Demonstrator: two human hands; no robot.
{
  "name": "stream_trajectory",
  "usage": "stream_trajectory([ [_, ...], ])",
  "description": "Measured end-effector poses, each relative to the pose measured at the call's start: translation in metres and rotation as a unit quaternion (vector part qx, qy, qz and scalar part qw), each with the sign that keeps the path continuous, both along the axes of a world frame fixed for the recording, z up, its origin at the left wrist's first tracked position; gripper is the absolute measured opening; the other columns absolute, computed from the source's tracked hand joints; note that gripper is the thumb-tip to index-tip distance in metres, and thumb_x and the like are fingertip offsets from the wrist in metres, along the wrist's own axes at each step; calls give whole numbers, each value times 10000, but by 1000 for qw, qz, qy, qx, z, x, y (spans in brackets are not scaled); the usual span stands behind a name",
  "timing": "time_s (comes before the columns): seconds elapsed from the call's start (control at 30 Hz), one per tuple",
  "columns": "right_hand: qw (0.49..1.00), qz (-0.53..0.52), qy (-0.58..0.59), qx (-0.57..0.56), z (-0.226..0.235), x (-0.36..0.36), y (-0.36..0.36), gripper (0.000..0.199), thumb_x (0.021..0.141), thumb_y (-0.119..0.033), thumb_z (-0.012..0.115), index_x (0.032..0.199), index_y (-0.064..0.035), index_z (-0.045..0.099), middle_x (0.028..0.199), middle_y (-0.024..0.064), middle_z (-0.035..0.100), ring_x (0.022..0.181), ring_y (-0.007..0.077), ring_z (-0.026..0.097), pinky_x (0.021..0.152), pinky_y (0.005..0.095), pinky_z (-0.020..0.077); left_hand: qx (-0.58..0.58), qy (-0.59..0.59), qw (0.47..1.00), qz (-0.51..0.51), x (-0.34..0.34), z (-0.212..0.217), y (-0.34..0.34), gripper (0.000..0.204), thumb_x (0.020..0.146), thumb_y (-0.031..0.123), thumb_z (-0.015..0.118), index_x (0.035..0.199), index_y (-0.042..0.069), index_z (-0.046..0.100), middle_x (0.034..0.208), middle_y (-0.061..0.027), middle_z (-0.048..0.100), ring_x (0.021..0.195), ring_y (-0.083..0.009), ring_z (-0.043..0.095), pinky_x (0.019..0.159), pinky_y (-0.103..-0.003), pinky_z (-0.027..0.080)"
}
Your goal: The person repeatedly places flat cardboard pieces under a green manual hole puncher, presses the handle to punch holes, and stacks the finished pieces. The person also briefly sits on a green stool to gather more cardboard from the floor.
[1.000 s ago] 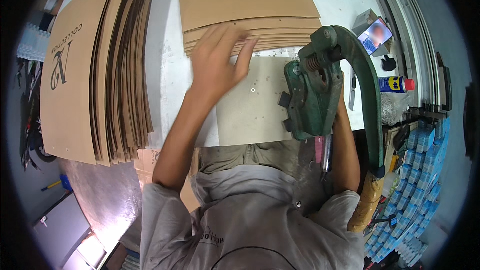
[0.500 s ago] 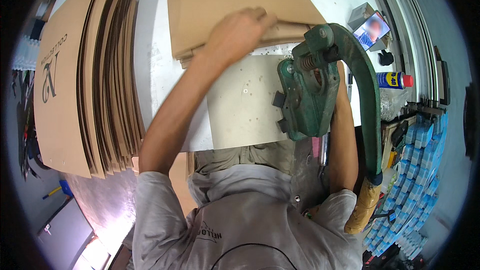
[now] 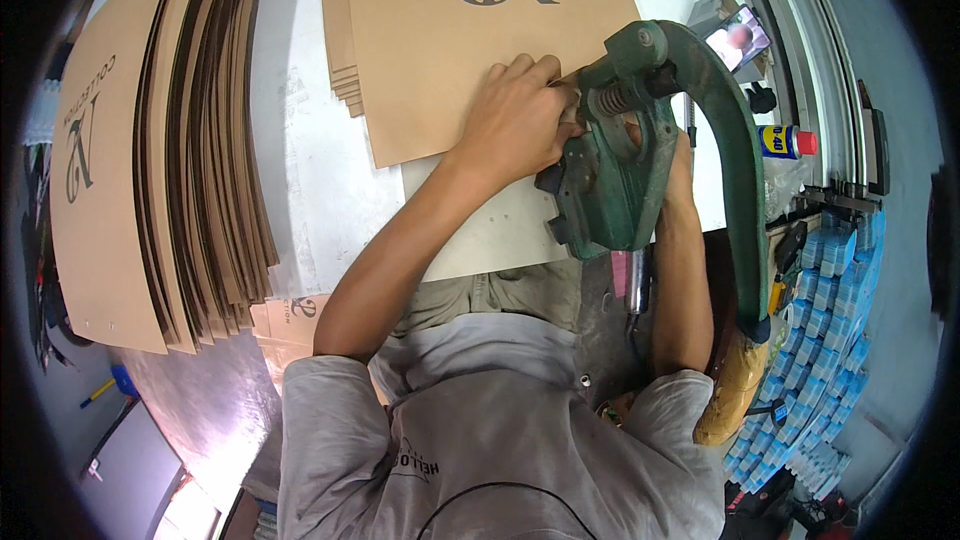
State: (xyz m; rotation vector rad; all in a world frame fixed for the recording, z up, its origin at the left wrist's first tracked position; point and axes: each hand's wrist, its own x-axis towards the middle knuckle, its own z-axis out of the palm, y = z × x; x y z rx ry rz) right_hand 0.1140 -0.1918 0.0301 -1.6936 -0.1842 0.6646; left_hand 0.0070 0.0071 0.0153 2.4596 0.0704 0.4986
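Observation:
My left hand (image 3: 520, 120) is closed at the near edge of a flat brown paper bag (image 3: 430, 70) with a dark printed emblem, its thumb and fingertips close to the green hand press (image 3: 615, 190). This bag lies askew on a pile of similar brown bags (image 3: 340, 30), its near edge overlapping a pale sheet (image 3: 490, 235) beside the press. My right hand (image 3: 678, 165) reaches behind the press; the press hides its fingers. A long curved green lever (image 3: 735, 170) with a tape-wrapped grip (image 3: 733, 390) extends down past my right arm.
At the left, a thick stack of brown bags (image 3: 110, 180) rests on the white table (image 3: 290, 160). Along the right are a phone (image 3: 738, 38), a blue and yellow spray can (image 3: 785, 141) with a red cap, and piled blue-and-white packets (image 3: 810, 340).
The top bag has come toward me and right, off the pile's alignment and over part of the pale sheet. My left hand has moved right and nearer, to the press.

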Motion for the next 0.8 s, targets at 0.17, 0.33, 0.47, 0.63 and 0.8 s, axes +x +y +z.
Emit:
stream_trajectory([
  [0.17,945,65,-265,-182,60,19,-61,267,1012,-125,635,1239,4,692,1060,83,723,955,147,685,809,275,529,8,-10,1000,4,3,-5,-4,230,797,234,834,890,34,769,1012,-90,630,990,-299,592,881,-430,473],
  [0.33,674,292,-663,-141,158,-74,-70,354,1070,-208,549,1352,-7,623,1253,129,686,1107,204,680,948,314,543,-11,-9,1000,-14,9,-3,-7,231,801,207,822,911,11,767,1018,-106,642,993,-312,602,873,-440,491],
  [0.47,631,378,-650,-191,121,-85,-66,360,1074,-204,542,1376,-22,613,1273,138,685,1132,222,684,988,339,539,16,-26,1000,-1,2,-3,-4,248,797,197,821,968,23,775,1017,-109,642,1011,-318,603,877,-439,492],
  [0.63,826,105,-552,-28,149,-44,-73,370,1078,-199,532,1406,-40,599,1297,148,684,1164,243,689,1037,371,534,98,-39,994,-1,-3,-2,11,200,848,163,772,1032,86,791,1107,-87,662,1054,-305,597,910,-432,481],
  [0.8,916,91,-327,-213,-9,56,-106,224,993,-92,674,1202,-17,704,1063,76,706,933,141,655,834,289,509,198,-73,977,12,-1,-18,21,266,878,171,732,1135,127,783,1304,-98,639,1194,-299,566,1002,-450,453],
])
